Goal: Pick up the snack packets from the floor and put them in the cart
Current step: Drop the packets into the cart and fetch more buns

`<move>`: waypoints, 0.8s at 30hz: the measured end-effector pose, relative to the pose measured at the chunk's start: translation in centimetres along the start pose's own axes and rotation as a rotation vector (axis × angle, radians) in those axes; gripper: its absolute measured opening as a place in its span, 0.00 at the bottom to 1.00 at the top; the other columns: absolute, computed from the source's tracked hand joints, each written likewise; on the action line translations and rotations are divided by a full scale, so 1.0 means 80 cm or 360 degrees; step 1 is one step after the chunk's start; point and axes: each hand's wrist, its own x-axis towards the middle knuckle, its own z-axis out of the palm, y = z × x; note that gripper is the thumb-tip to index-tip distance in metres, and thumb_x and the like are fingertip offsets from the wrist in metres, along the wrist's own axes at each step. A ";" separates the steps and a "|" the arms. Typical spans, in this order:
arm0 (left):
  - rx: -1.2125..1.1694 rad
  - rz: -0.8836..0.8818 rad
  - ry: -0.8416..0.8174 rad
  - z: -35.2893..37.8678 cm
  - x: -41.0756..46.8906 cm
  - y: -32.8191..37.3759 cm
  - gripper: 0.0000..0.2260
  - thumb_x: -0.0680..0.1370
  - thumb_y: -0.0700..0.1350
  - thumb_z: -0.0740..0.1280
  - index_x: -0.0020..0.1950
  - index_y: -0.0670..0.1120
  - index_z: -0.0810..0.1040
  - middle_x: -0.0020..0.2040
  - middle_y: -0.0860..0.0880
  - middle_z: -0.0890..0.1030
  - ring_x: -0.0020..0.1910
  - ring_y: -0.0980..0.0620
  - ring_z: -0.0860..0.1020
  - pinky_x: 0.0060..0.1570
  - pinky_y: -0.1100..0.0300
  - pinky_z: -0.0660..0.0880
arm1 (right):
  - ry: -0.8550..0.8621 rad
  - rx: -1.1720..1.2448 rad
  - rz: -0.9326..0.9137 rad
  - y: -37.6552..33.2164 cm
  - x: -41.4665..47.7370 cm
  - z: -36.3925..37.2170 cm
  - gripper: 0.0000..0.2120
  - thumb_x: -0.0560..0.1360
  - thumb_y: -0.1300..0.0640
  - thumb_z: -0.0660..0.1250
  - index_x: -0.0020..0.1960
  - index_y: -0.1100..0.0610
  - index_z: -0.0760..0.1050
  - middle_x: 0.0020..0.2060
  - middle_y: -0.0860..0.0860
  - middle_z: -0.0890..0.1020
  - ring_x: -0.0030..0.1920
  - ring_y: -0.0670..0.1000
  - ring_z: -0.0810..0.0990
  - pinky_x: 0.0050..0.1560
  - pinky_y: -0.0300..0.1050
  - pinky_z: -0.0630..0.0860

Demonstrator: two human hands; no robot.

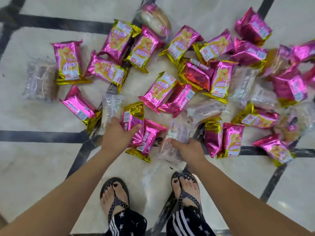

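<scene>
In the head view, the left hand (pixel 116 135) curls its fingers round a pink foil packet (pixel 133 121) and the right hand (pixel 190 149) grips a clear-wrapped packet (pixel 180 132), both low over the tiled floor (pixel 42 159); I would squeeze the packet bodies rather than the slippery crimped ends before lifting. The other snack packets (pixel 68 62) lie scattered ahead, in shiny pink-and-gold foil or clear wrap, some overlapping; no cart shows

left hand (pixel 115 133) grips a pink packet (pixel 132 123), right hand (pixel 185 149) a clear packet (pixel 172 143), over the floor (pixel 42 159).
</scene>
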 end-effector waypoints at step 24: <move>0.0027 0.0683 -0.0172 -0.229 -0.536 0.393 0.27 0.72 0.61 0.71 0.62 0.49 0.66 0.45 0.56 0.77 0.45 0.52 0.80 0.44 0.55 0.77 | -0.0164 0.0755 -0.0318 -0.142 -0.528 -0.398 0.12 0.71 0.49 0.75 0.49 0.51 0.75 0.48 0.52 0.82 0.47 0.50 0.81 0.50 0.52 0.78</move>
